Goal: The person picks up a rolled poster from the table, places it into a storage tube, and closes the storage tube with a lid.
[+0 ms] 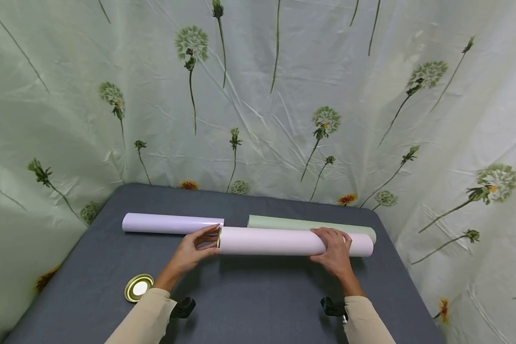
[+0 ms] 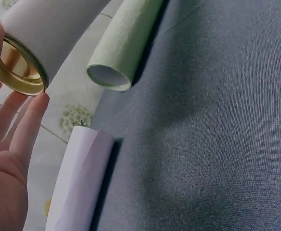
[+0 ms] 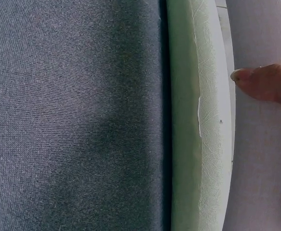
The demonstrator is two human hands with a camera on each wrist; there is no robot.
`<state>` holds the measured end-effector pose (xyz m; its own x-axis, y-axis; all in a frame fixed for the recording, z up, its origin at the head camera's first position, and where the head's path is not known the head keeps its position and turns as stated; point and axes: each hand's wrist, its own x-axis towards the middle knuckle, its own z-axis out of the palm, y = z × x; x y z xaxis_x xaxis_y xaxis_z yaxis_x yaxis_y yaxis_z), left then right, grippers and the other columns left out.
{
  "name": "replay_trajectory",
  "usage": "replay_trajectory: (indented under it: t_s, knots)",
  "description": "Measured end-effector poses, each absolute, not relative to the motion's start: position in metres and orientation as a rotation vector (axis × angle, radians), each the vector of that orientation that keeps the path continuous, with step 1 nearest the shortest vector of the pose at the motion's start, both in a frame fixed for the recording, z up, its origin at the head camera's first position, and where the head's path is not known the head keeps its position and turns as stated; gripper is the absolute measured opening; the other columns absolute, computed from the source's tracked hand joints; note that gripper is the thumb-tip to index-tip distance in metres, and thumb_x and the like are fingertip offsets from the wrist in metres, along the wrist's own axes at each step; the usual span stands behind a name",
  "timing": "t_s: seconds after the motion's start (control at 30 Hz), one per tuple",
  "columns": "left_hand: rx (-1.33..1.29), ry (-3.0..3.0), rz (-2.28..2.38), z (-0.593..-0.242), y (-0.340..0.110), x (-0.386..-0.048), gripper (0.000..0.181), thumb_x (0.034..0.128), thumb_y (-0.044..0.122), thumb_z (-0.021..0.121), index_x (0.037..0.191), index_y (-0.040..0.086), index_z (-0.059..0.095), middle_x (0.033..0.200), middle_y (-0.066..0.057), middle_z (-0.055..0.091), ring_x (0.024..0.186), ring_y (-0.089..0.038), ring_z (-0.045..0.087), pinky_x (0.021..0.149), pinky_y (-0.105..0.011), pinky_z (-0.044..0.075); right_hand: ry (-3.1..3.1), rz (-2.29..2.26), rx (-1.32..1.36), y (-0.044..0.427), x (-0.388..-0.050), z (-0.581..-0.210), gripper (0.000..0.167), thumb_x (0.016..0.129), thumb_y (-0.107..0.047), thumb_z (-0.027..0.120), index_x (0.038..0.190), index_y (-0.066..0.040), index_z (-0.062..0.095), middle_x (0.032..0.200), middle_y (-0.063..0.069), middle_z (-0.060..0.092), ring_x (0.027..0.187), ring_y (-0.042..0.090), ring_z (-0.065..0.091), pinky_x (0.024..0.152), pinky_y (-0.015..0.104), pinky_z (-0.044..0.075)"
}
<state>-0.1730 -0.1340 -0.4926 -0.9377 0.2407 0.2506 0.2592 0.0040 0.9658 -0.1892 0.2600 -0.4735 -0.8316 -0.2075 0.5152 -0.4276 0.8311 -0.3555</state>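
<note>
One gold lid [image 1: 131,291] lies at lower left of the head frame; at centre, my left hand [image 1: 190,253], half open, pinches the gold-rimmed end of the pale pink tube [image 1: 266,241]; my right hand [image 1: 335,251] curls round its right part; beyond, on the counter [image 1: 258,306], lie a lilac roll [image 1: 172,223], left, and a green tube [image 1: 301,224], right.

A person's 2 bare hands hold a pale pink tube [image 1: 266,241] crosswise above a dark grey table [image 1: 258,301]. The left hand [image 1: 193,251] pinches the tube's gold-rimmed left end; the right hand [image 1: 334,251] grips it nearer the right end. Beyond it lie a lavender roll [image 1: 167,223], left, and a pale green roll [image 1: 301,222], right. Near the left sleeve [image 1: 144,317] rests 1 round gold lid [image 1: 132,288]. A dandelion-print sheet [image 1: 258,110] hangs behind.
</note>
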Motion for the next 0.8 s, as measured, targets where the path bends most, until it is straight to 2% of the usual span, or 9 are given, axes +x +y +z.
replay_trajectory:
  t_s: [0.17, 0.27, 0.4, 0.8]
  knots:
    - [-0.56, -2.17, -2.201, -0.4911, -0.1336, -0.1732, 0.065, 0.0762, -0.008, 0.075, 0.135, -0.013, 0.046, 0.131, -0.032, 0.047, 0.108, -0.006, 0.057, 0.089, -0.031, 0.051, -2.54, 0.649, 0.481, 0.2612, -0.1896, -0.4729, 0.07, 0.046, -0.008, 0.096, 0.111, -0.006, 0.069, 0.11, 0.016, 0.066, 0.108, 0.039, 0.053, 0.095, 0.061, 0.023]
    - [-0.583, -2.151, -2.202, -0.4902, -0.1331, -0.1733, 0.065, 0.0761, -0.009, 0.075, 0.134, -0.014, 0.046, 0.13, -0.033, 0.047, 0.107, -0.003, 0.057, 0.09, -0.034, 0.051, -2.534, 0.658, 0.483, 0.262, -0.1893, -0.4726, 0.07, 0.046, -0.008, 0.096, 0.111, -0.006, 0.069, 0.109, 0.016, 0.067, 0.107, 0.039, 0.053, 0.095, 0.061, 0.022]
    - [-0.577, -2.161, -2.18, -0.4901, -0.1326, -0.1738, 0.064, 0.0753, -0.009, 0.075, 0.133, -0.014, 0.048, 0.127, -0.033, 0.05, 0.104, -0.003, 0.059, 0.089, -0.036, 0.051, -2.53, 0.659, 0.485, 0.2632, -0.1896, -0.4729, 0.07, 0.045, -0.007, 0.097, 0.11, -0.006, 0.07, 0.108, 0.016, 0.067, 0.106, 0.038, 0.054, 0.095, 0.061, 0.023]
    - [-0.619, -2.104, -2.149, -0.4977, -0.1318, -0.174, 0.061, 0.0717, -0.015, 0.075, 0.126, -0.021, 0.049, 0.117, -0.037, 0.051, 0.1, -0.004, 0.061, 0.082, -0.025, 0.053, -2.534, 0.66, 0.483, 0.2604, -0.1878, -0.4721, 0.07, 0.045, -0.008, 0.097, 0.109, -0.006, 0.07, 0.107, 0.016, 0.067, 0.106, 0.038, 0.054, 0.095, 0.06, 0.023]
